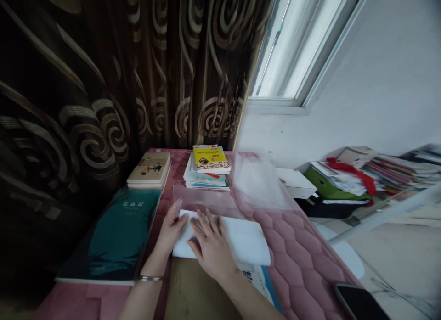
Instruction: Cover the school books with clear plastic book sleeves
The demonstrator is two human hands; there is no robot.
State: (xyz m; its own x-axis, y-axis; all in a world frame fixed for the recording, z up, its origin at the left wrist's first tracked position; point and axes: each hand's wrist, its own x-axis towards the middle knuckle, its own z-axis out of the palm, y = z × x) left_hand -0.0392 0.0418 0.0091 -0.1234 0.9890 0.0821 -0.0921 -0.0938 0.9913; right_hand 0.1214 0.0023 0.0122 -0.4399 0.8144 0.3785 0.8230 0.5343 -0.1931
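A white sheet or page [241, 239] lies folded across a book with a brown cover [196, 288] in front of me. From under its right side shows a blue and white printed cover [267, 283]. My right hand [213, 251] rests flat on the white page with its fingers spread. At the page's left edge, my left hand [171, 230] pinches a clear plastic film [206, 198], with the thumb over the page's corner. The film extends beyond the page's far edge. What the left fingertips hold underneath is partly hidden.
To the left lies a large teal book [124, 232], with small tan books [149, 169] behind it. A book stack with a yellow cover [210, 158] stands at the back. Transparent sheets [257, 180] lie back right. A phone [360, 301] sits near right; papers [344, 180] fill a shelf beyond.
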